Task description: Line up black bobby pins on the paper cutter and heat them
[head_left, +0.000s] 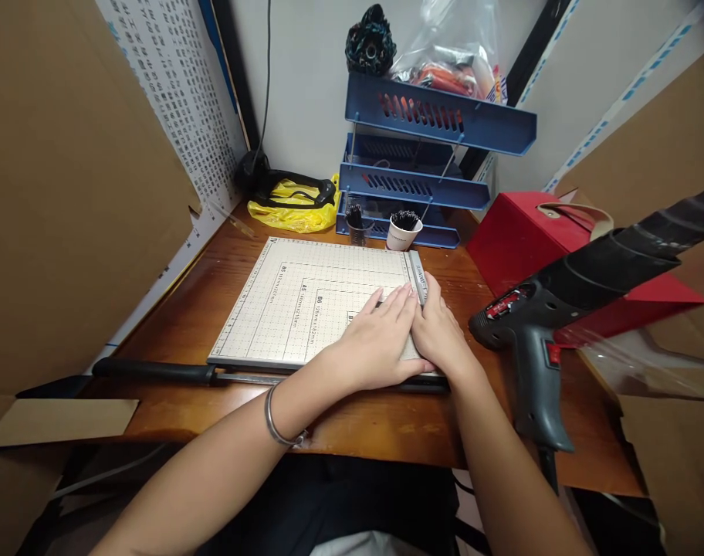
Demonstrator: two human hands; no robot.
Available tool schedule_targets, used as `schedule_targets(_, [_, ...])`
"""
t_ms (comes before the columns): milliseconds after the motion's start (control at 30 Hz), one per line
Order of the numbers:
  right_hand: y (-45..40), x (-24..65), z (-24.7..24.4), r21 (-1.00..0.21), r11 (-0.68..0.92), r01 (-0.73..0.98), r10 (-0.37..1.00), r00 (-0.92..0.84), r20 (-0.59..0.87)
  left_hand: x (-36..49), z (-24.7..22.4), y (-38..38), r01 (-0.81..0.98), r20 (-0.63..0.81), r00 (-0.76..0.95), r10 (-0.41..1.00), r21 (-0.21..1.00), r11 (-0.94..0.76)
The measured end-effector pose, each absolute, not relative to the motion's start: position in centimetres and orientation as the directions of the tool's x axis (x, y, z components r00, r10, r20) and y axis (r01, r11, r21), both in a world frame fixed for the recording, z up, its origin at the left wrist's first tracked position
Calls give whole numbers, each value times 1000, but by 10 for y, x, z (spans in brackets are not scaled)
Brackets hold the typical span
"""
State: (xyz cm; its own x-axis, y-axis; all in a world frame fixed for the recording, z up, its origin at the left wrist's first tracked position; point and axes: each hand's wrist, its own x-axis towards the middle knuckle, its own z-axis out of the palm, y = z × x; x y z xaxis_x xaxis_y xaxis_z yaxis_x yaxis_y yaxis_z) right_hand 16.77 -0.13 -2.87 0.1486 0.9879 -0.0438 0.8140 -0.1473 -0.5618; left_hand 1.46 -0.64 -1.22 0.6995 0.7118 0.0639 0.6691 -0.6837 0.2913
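Note:
A guillotine paper cutter (259, 309) lies on the desk, its cream board printed with a grid and paper sizes. My left hand (380, 332) rests flat over the board's right part, fingers stretched and side by side. A thin dark sliver shows under its fingertips; the rest of that thing is covered. Against the metal guide rail (417, 270) at the board's right edge, my right hand (441, 328) has its fingers extended and touches my left hand. What lies under its palm is hidden. The cutter's black-handled blade arm (155, 371) is down along the near edge.
A heat gun (537, 371) stands at the right, before a red box (502, 232). Behind the board are a paper cup (404, 234) and a clear cup (357, 232), both holding black bristle-like pieces. Blue tray shelves (415, 185) and a yellow bag (294, 216) stand at the back.

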Motion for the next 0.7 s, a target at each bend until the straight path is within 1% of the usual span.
schedule_targets(67, [-1, 167, -28, -538, -150, 830, 988, 152, -40, 3, -2, -4, 717, 37, 667, 744, 241, -655])
schedule_targets(133, [0, 165, -27, -498, -141, 855, 989, 139, -43, -12, 10, -2, 773, -37, 619, 784, 206, -601])
schedule_targets(200, [0, 164, -26, -468, -137, 873, 990, 128, -51, -23, 20, -3, 829, -121, 551, 826, 188, -526])
schedule_targets(267, [-1, 163, -24, -458, -141, 878, 990, 131, -54, -27, 24, -6, 865, -174, 497, 850, 178, -469])
schedule_targets(333, [-1, 163, -24, -455, -149, 878, 989, 139, -55, -23, 23, -12, 868, -172, 492, 853, 166, -467])
schedule_targets(433, [-1, 163, -24, -447, -144, 883, 989, 138, -46, -12, 16, -21, 847, -129, 530, 838, 120, -518])
schedule_targets(533, [-1, 164, -25, -430, -132, 893, 991, 127, -42, -6, 11, -23, 850, -144, 527, 838, 73, -522])
schedule_targets(633, [-1, 164, -26, -418, -132, 899, 991, 125, -45, -8, 10, -21, 870, -172, 493, 853, 79, -487])
schedule_targets(700, [-1, 164, -26, -406, -134, 904, 991, 127, -46, -10, 9, -19, 871, -167, 492, 854, 95, -483])
